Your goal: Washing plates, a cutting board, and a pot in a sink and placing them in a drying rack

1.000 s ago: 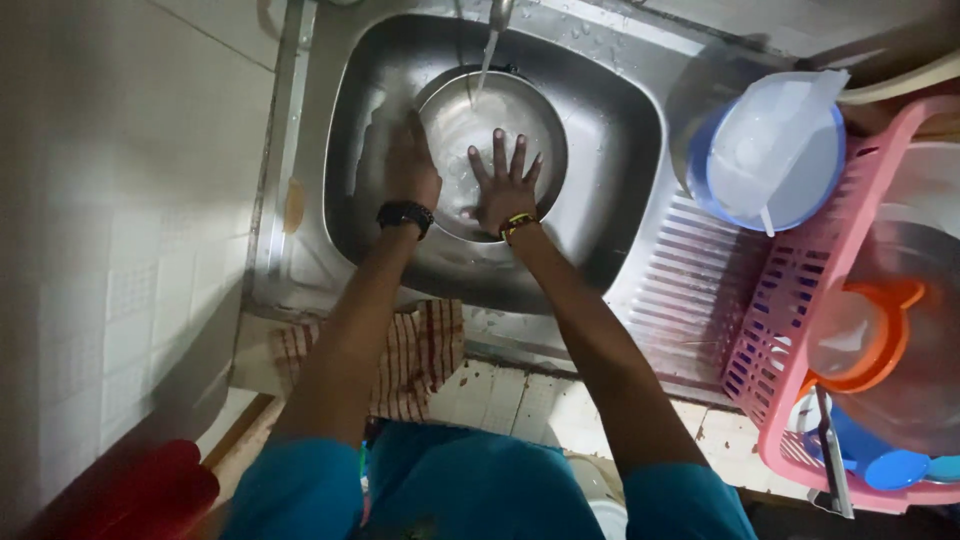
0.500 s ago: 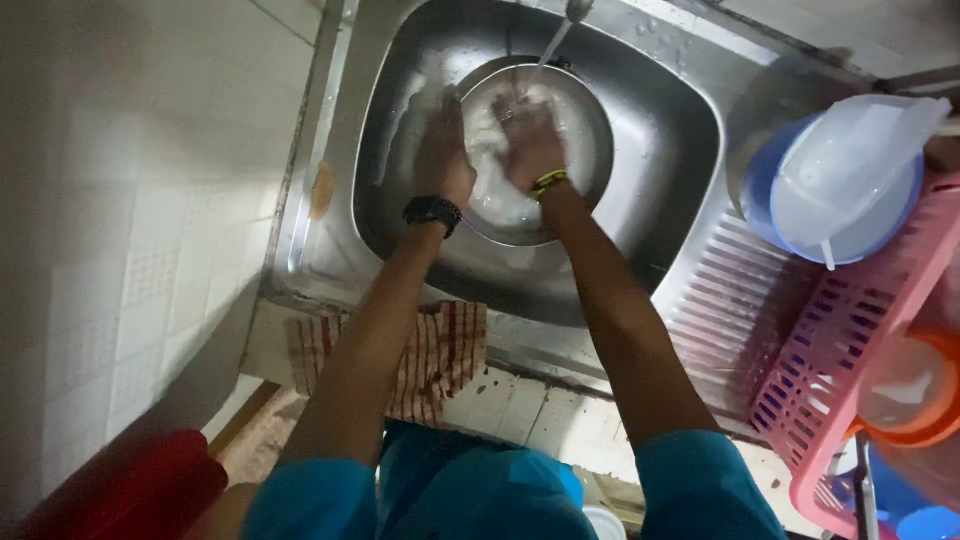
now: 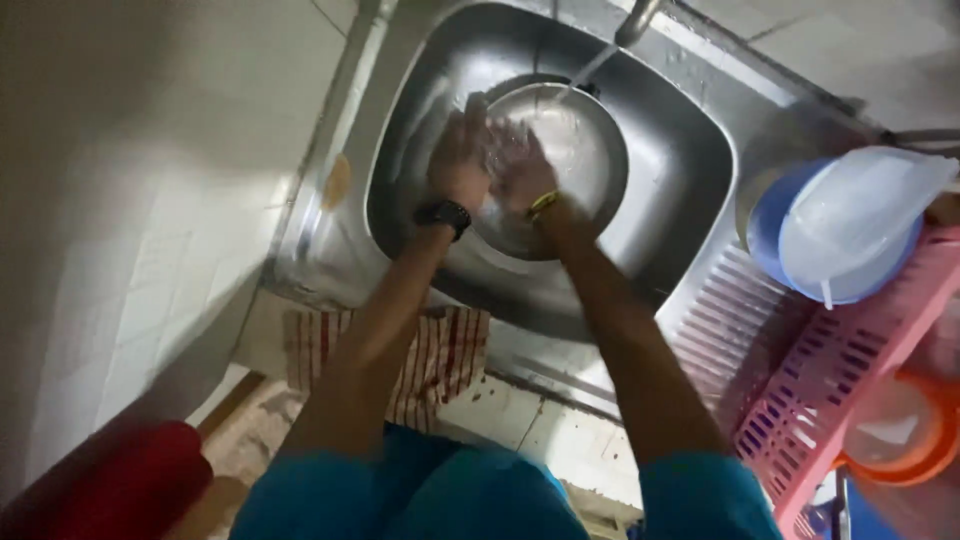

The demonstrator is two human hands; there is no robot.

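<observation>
We have our left hand (image 3: 462, 158) and right hand (image 3: 520, 165) pressed together over the round steel bowl (image 3: 585, 160), which sits in the middle of the steel sink (image 3: 690, 170) under the running tap (image 3: 640, 18) — motion blur keeps us from telling whether either hand grips anything. To our right, a pink dish rack (image 3: 850, 370) stands beside a blue basin (image 3: 770, 225).

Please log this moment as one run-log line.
left hand and right hand: together over round steel bowl | running tap water | steel sink
</observation>
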